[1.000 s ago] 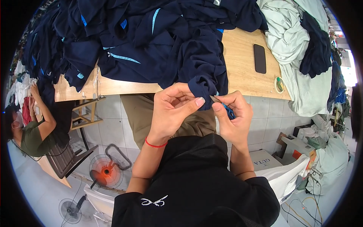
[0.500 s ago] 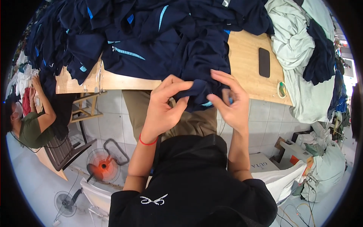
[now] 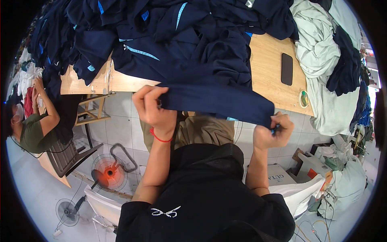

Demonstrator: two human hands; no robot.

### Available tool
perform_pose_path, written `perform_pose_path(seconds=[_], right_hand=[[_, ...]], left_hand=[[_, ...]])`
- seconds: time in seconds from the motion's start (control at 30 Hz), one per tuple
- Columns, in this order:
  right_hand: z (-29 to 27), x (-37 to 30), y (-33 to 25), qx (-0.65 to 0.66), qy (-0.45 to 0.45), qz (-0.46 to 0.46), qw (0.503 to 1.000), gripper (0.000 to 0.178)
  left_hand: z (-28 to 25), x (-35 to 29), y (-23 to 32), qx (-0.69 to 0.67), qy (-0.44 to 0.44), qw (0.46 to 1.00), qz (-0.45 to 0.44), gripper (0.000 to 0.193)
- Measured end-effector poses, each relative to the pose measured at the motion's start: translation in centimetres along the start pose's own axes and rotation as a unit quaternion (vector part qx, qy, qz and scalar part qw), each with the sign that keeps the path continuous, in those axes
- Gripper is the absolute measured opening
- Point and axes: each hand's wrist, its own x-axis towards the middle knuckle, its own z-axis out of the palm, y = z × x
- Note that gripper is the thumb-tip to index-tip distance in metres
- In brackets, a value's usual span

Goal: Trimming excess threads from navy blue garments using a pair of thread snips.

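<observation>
A navy garment (image 3: 217, 99) is pulled out flat as a wide band between my two hands, above my lap. Its left end is pinched by my left hand (image 3: 155, 111), fingers curled and a red cord round the wrist. At the lower right end, my right hand (image 3: 274, 132) grips the fabric in a closed fist. A small bright blue bit shows among the right fingers, too little of it to name. Behind the band lies a large heap of navy garments (image 3: 161, 44) with light blue strips, and the band's far edge blends into it.
The wooden table (image 3: 268, 70) carries a black phone (image 3: 286, 69) and a small round container (image 3: 303, 99) on its right. Pale green cloth (image 3: 318, 52) hangs over the right edge. A co-worker (image 3: 38, 129) sits at far left. An orange fan (image 3: 109, 172) stands on the floor.
My hands have moved apart, the left one leftward and the right one right and down. The bunched navy fabric between them is now drawn out into a band.
</observation>
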Motion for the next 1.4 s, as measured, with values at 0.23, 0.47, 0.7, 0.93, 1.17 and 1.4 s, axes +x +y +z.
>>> perform_pose_path(seconds=[0.23,0.47,0.7,0.93,1.17,1.4], right_hand=[[0.0,-0.9,0.6,-0.074,0.057,0.127,0.988,0.036],[-0.2,1.9,-0.3,0.115,-0.078,0.434,0.89,0.037],[-3.2,1.0,3.1,0.584,-0.153,0.498,0.622,0.069],[-2.2,1.3,4.6,0.431,-0.082,0.529,0.726,0.013],[-0.2,2.1,3.1,0.288,0.022,0.549,0.784,0.03],[0.2,1.7,3.0,0.309,-0.012,0.494,0.812,0.017]], left_hand=[[-1.1,-0.3,-0.7,-0.063,-0.035,0.996,-0.046,0.034],[-2.3,1.6,0.6,-0.29,-0.17,0.89,-0.307,0.031],[-3.4,2.4,-2.9,-0.538,-0.44,0.666,-0.269,0.036],[-0.9,0.4,-2.1,-0.4,-0.382,0.707,-0.441,0.013],[0.4,-0.4,-0.5,-0.394,-0.243,0.746,-0.479,0.034],[0.3,-0.3,-0.3,-0.39,-0.238,0.758,-0.465,0.03]])
